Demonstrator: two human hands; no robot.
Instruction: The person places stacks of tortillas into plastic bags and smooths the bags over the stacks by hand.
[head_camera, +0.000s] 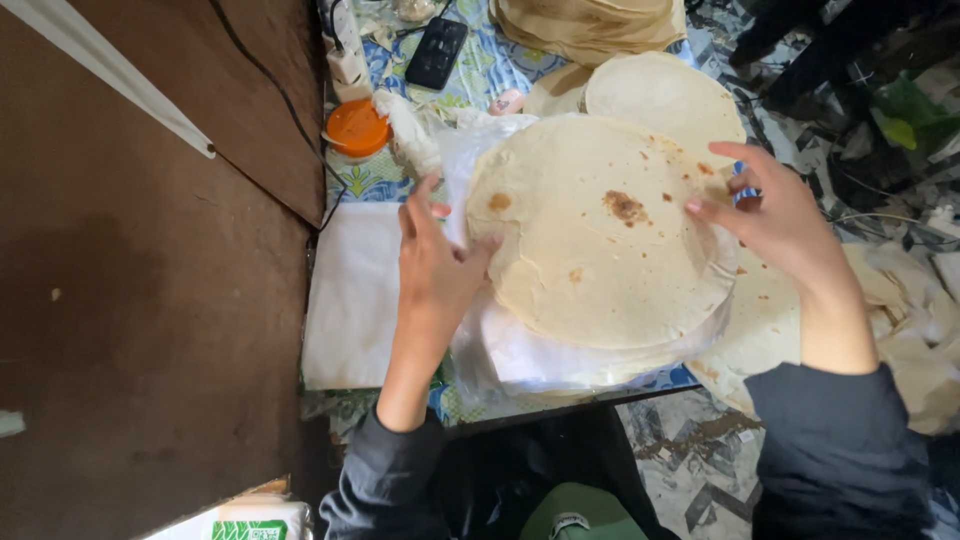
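Table: patterned cloth, plastic sheet spread on it. The stack of round flatbreads lies on that sheet, dead centre between your hands. Left hand pinches the left rim; right hand grips the right rim. Hands well apart, equally near.

1 head-worn view, straight down and close over the table edge and lap.
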